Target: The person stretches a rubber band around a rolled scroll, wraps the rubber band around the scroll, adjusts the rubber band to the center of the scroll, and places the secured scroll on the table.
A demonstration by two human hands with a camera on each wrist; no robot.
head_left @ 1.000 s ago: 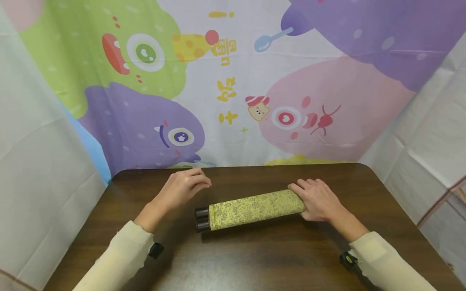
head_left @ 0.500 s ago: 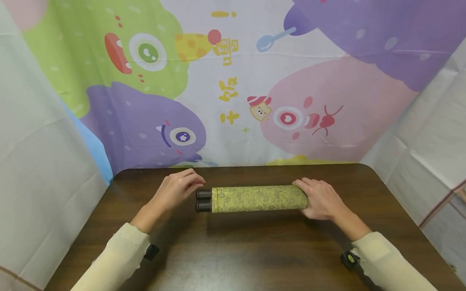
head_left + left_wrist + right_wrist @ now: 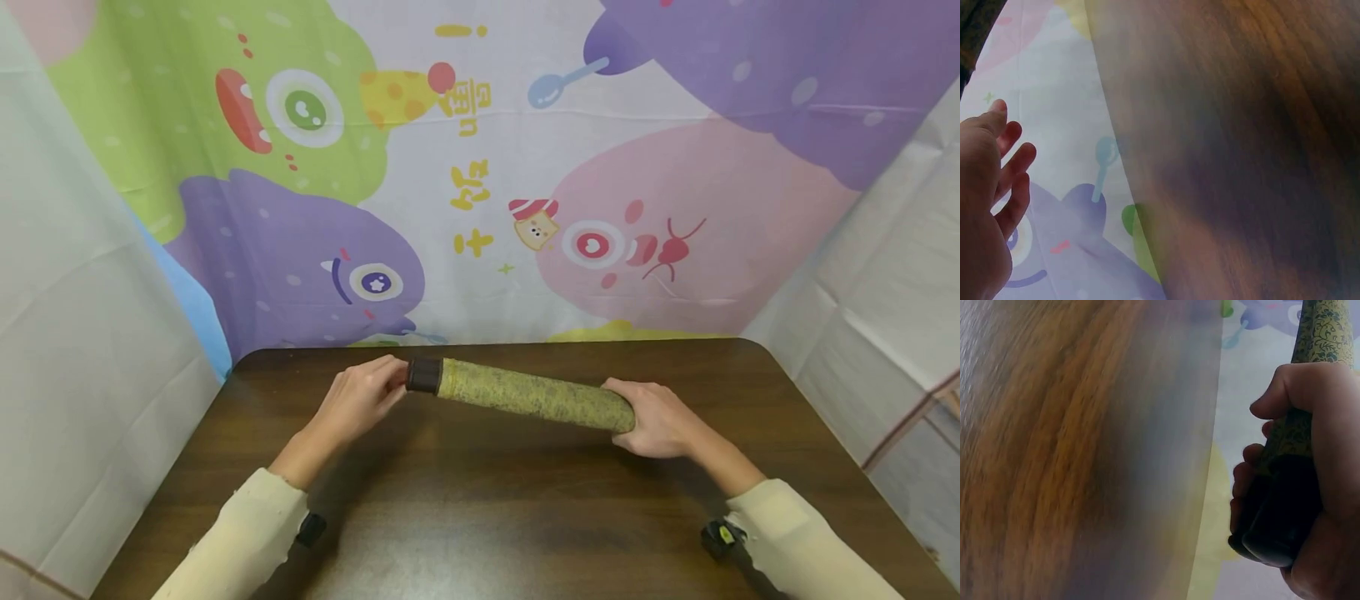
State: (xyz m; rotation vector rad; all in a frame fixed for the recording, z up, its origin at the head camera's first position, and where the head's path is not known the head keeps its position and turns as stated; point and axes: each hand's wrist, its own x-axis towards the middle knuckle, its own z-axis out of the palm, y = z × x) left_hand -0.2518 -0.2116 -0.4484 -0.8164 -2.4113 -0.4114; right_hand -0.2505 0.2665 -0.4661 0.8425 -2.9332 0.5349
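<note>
A scroll [image 3: 536, 393] in yellow-green patterned brocade slants over the table, its left end tipped up and away. Dark end knobs [image 3: 425, 376] stick out at that left end. My right hand [image 3: 660, 417] grips the other end. In the right wrist view its thumb and fingers wrap the brocade just above two black knobs [image 3: 1285, 512]. My left hand [image 3: 363, 396] hovers with loosely bent fingers, fingertips right beside the left-end knobs. The left wrist view shows that hand's fingers [image 3: 1016, 162] holding nothing, with a dark part of the scroll [image 3: 975, 28] beyond them.
Below the hands lies a brown wood-grain table [image 3: 480, 517] with rounded far corners. A curtain [image 3: 480, 300] with cartoon monsters hangs right behind its far edge. Pale cloth walls [image 3: 82, 292] stand on both sides. A small black device [image 3: 718, 537] sits at the right wrist.
The scroll's left end has swung upward and away, and the scroll has rolled so its narrow side shows. My right hand keeps its grip. My left hand has shifted slightly, now beside the knobs.
</note>
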